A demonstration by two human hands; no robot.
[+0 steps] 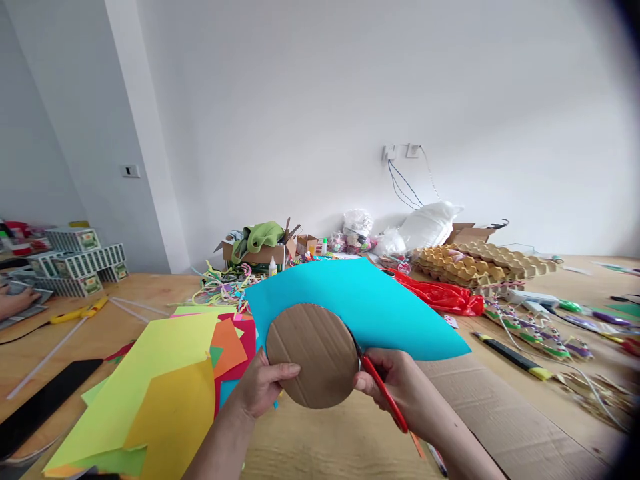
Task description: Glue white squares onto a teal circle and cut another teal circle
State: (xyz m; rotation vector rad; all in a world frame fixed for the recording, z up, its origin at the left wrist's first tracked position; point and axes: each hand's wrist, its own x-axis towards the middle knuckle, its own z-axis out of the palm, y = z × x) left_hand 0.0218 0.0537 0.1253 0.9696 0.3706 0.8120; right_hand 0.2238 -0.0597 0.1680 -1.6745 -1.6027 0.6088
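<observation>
A round piece of corrugated cardboard [313,353] lies against a large sheet of blue paper [370,293], both held up above the table. My left hand [263,383] grips the disc's left edge, thumb across its face; its other fingers are hidden behind. Wrapped in my right hand [393,380] are red-handled scissors [383,390], their blades at the disc's right edge beside the blue paper. The blade tips are partly hidden, so how far they are parted is unclear. Along the lower part of the disc no blue paper shows.
Coloured paper sheets [165,373] lie at left, near a black phone-like slab [47,393] and a yellow glue gun [80,313]. On the right are a cutter knife [513,355], cardboard [520,420] and stacked egg trays [480,263]. Another person's hand [17,300] shows far left.
</observation>
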